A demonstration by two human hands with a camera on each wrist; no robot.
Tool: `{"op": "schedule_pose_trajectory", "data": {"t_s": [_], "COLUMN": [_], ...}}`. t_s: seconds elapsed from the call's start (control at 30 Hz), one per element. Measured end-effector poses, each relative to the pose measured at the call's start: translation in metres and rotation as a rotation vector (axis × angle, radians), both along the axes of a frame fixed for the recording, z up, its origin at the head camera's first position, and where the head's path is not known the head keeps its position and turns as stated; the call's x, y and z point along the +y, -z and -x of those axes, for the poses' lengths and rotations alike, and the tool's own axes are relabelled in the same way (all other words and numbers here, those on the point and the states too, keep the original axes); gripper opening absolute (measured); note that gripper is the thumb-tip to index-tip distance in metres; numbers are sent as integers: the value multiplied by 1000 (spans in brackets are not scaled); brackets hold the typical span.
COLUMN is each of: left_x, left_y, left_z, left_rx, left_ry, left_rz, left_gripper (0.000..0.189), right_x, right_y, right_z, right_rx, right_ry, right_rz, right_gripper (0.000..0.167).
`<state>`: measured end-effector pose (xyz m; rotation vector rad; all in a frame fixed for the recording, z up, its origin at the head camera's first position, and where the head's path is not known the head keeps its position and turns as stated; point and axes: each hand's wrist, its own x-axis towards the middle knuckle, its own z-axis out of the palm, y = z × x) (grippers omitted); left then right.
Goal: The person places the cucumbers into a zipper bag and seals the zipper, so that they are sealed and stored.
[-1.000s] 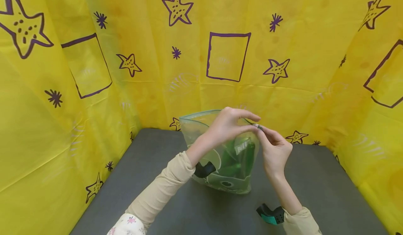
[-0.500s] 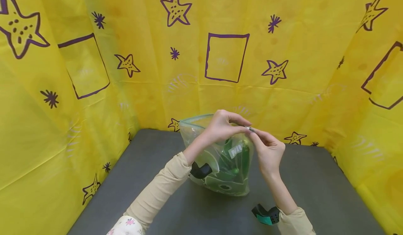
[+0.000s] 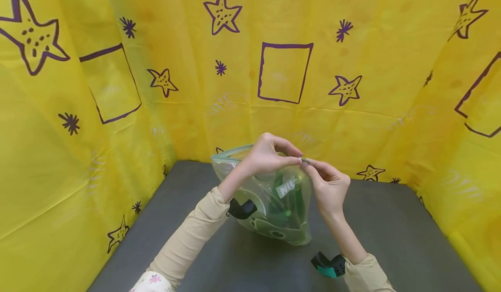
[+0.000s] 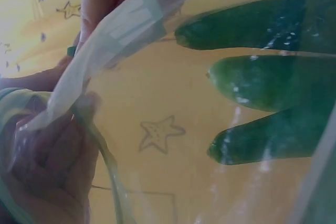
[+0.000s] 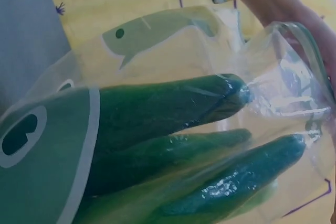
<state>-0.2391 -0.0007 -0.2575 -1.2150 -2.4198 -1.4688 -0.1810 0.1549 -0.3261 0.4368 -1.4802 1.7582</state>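
A clear zip bag with green printed figures [image 3: 274, 226] stands on the dark grey table, its top edge leaning a little left. Several green cucumbers [image 5: 168, 103] lie inside it, their rounded ends also showing through the plastic in the left wrist view. Thumb and fingers of my left hand [image 3: 268, 155] pinch the bag's top edge towards its right corner. Right beside them, my right hand [image 3: 332, 188] pinches the same corner, its fingertips meeting the left ones. Farther left, the zip edge [image 3: 228, 154] stands apart. Whatever small part sits between the fingertips is mostly hidden.
Yellow curtains [image 3: 188, 122] with purple stars surround the grey table [image 3: 188, 222] at the back and both sides. Black camera mounts sit on both wrists, the right one [image 3: 328, 266] marked with a teal patch.
Both hands have moved a little left together, still pinching the edge. The bag's top has shifted left with them, and its left corner sits farther left.
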Motion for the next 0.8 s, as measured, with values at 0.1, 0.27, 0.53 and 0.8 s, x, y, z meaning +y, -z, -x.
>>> {"op": "schedule_pose_trajectory", "data": {"t_s": [0.1,0.27,0.53,0.8], "left_x": [-4,-16,-40,-57], "left_y": [-2,-3,4,5], "left_z": [1,7,17,19], "left_rx": [-2,-8,-77,-48], "left_ry": [15,-14,-97,-157], "left_rz": [20,47,40,40], "left_gripper": [12,11,11,13], "right_x": [-2,3,19,30], "right_y": [0,-1,3,5], "right_z": [-1,-3,-3,-2], "right_rx": [-14,-24,-43,-62], "right_ry": [16,20,7,-9], "right_rz": [14,134,228,283], "right_gripper": [16,11,12,13]}}
